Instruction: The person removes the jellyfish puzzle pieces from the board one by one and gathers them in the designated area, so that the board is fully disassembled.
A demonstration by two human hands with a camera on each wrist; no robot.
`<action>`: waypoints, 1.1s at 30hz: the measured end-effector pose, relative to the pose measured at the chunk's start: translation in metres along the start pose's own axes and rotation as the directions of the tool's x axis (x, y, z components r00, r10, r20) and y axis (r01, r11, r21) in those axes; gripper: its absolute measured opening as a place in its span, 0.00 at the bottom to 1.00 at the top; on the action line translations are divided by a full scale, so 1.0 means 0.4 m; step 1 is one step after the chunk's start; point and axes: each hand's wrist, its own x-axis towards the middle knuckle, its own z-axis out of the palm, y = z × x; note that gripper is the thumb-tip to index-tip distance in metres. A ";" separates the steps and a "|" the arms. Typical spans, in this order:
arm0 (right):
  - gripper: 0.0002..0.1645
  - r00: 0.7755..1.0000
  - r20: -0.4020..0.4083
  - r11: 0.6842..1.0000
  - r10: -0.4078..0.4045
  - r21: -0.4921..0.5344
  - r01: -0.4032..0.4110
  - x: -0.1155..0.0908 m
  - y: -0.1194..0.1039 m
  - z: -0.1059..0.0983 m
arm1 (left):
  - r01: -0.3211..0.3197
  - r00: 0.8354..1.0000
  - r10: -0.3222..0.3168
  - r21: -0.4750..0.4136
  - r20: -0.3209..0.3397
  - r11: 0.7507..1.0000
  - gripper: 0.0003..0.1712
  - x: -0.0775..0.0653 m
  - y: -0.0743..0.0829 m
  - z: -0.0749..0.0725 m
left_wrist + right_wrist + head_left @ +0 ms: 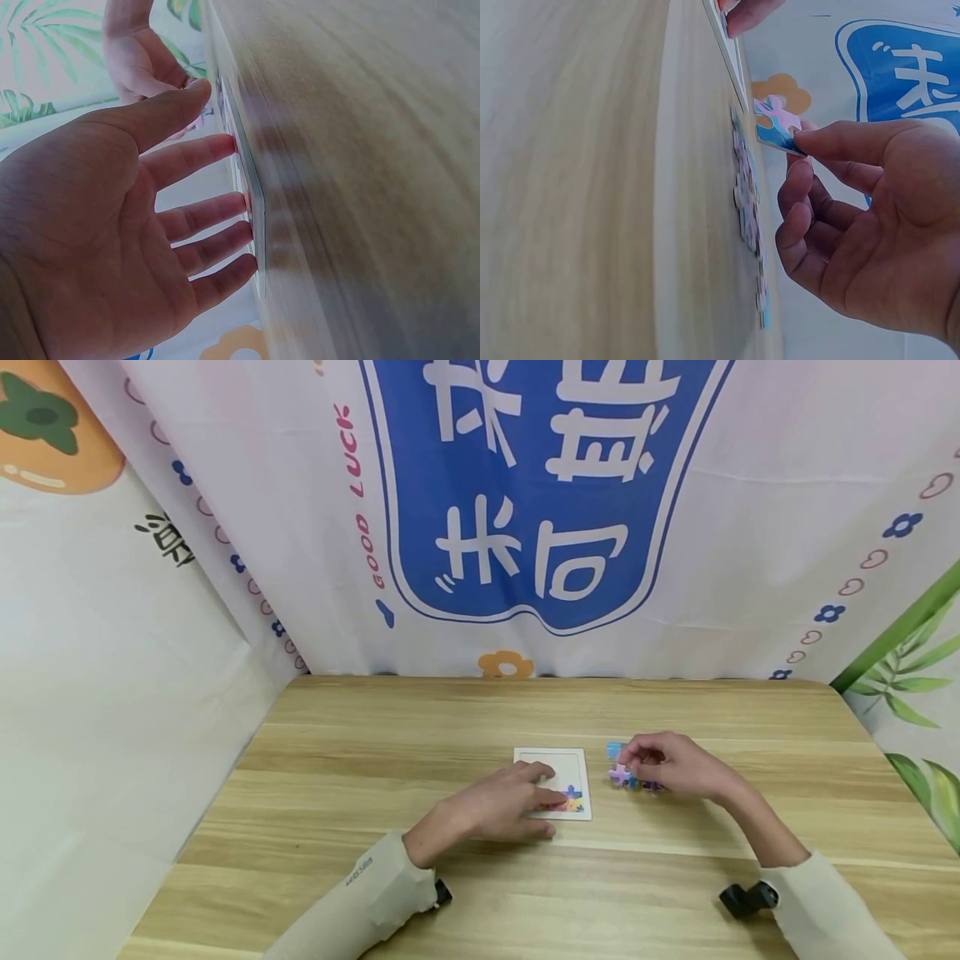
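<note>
A square white puzzle board (551, 755) lies on the table, with joined colourful puzzle pieces (573, 796) in its near right corner. My left hand (498, 802) is spread over the board's left side. In the left wrist view its fingertips (241, 202) rest on the board and its thumb stands apart. Just right of the board, my right hand (678, 766) is over a small group of loose pieces. Thumb and index finger of that hand pinch a pink and blue puzzle piece (780, 131), held above the loose puzzle pieces (746, 191).
The wooden table (375, 735) reaches back to a printed curtain (712, 568) with a large blue sign. Another white cloth (97, 693) hangs along the left side. Black wrist cameras (746, 900) sit under both sleeves.
</note>
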 end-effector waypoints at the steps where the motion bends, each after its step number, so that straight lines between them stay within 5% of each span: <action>1: 0.08 1.000 -0.001 1.000 0.003 0.001 -0.003 -0.003 0.002 -0.003 | 0.001 1.000 -0.001 0.000 0.000 1.000 0.32 0.000 0.000 0.000; 33: 0.10 0.998 -0.060 0.998 0.034 -0.042 -0.036 -0.097 0.084 -0.090 | -0.004 1.000 0.004 0.006 -0.008 1.000 0.32 -0.002 0.000 0.003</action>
